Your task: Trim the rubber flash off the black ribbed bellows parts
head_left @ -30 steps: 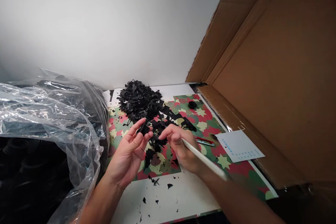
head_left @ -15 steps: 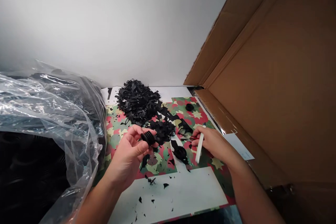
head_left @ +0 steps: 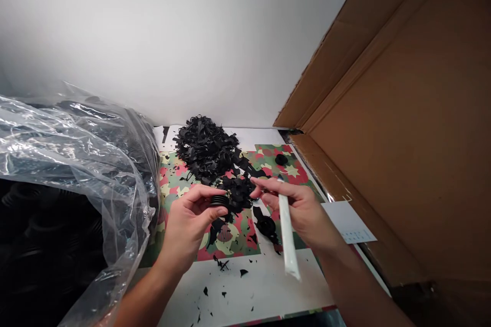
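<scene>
My left hand (head_left: 187, 219) pinches a small black ribbed rubber bellows (head_left: 219, 201) between thumb and fingers, its ribs lying level. Just right of it, my right hand (head_left: 297, 207) is closed on a long tool with a white handle (head_left: 288, 237). That handle slants down toward me; its working end is hidden by the fingers, so I cannot tell its kind. Under the right hand lies another black ring-shaped rubber piece (head_left: 266, 226) with ragged flaps. Beyond both hands rises a heap of black rubber scraps (head_left: 207, 148), with a smaller clump nearer the left fingers.
A clear plastic bag (head_left: 126, 189) full of black ribbed pieces stands at left. Tall cardboard (head_left: 402, 112) borders the right side, with a white paper slip (head_left: 350, 221) by it. One black round piece (head_left: 281, 159) sits far right on the camouflage-patterned sheet (head_left: 238, 235).
My right hand has risen and come left toward the bellows, bringing the white-handled tool along. The left hand has turned the bellows so its ribs lie flatter. The view has shifted slightly.
</scene>
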Demonstrator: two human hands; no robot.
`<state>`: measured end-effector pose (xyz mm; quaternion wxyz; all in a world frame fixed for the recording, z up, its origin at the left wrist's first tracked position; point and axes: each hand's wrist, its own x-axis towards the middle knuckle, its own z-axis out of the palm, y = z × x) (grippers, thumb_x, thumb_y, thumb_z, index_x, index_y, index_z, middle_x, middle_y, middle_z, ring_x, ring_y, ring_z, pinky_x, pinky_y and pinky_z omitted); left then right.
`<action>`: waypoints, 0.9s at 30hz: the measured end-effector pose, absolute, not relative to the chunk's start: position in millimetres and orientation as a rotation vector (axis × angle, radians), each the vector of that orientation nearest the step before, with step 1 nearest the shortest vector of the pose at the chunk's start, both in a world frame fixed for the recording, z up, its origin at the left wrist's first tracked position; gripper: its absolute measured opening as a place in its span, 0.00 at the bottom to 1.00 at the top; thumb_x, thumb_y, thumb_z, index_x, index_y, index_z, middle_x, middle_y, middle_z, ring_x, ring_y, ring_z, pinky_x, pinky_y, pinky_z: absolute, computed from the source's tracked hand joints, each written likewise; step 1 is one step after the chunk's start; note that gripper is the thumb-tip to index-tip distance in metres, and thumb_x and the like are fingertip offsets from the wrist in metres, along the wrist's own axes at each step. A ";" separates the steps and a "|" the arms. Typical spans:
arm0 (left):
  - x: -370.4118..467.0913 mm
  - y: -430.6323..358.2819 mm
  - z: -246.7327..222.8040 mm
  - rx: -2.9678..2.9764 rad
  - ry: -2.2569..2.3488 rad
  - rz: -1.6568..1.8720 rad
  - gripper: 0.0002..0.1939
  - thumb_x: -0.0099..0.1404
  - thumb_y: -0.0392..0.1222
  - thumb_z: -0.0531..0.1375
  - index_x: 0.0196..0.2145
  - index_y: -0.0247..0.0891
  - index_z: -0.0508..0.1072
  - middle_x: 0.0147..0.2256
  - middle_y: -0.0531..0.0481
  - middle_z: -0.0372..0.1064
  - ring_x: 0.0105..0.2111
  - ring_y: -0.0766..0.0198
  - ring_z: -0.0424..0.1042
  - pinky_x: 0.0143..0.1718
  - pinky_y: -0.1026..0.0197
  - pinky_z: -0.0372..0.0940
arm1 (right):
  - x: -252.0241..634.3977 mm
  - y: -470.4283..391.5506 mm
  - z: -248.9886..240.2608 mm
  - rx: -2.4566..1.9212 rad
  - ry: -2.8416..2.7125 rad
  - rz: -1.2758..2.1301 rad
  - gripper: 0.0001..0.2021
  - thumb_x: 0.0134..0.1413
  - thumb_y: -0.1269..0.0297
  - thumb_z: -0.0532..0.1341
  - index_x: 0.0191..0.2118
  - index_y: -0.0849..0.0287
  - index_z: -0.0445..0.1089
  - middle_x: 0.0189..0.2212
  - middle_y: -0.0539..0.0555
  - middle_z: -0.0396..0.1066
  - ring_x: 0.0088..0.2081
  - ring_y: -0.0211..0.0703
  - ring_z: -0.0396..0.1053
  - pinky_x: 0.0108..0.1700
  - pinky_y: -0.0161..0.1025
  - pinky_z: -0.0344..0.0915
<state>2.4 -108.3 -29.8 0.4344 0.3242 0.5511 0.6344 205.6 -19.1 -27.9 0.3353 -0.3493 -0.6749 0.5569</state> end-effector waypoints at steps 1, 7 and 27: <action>2.5 -108.7 -28.4 0.827 1.370 1.592 0.09 0.47 0.35 0.73 0.29 0.40 0.85 0.29 0.50 0.74 0.30 0.63 0.72 0.30 0.65 0.69 | 198.1 -22.0 -24.9 -0.858 -1.806 1.441 0.17 0.60 0.53 0.68 0.51 0.52 0.82 0.38 0.56 0.81 0.37 0.46 0.78 0.34 0.41 0.76; 2.8 -109.6 -24.5 0.976 1.352 1.662 0.08 0.49 0.32 0.72 0.29 0.42 0.85 0.29 0.51 0.74 0.30 0.64 0.73 0.29 0.67 0.71 | 175.7 -35.3 -24.0 -0.660 -1.929 1.064 0.11 0.64 0.61 0.67 0.50 0.51 0.82 0.33 0.55 0.79 0.34 0.45 0.77 0.34 0.40 0.76; 1.5 -110.6 -31.9 1.216 1.447 1.682 0.09 0.54 0.31 0.68 0.30 0.44 0.84 0.30 0.51 0.75 0.34 0.64 0.73 0.32 0.68 0.70 | 172.0 -40.6 -35.8 -0.508 -1.998 0.642 0.12 0.65 0.71 0.65 0.50 0.52 0.81 0.33 0.53 0.78 0.33 0.41 0.75 0.35 0.37 0.75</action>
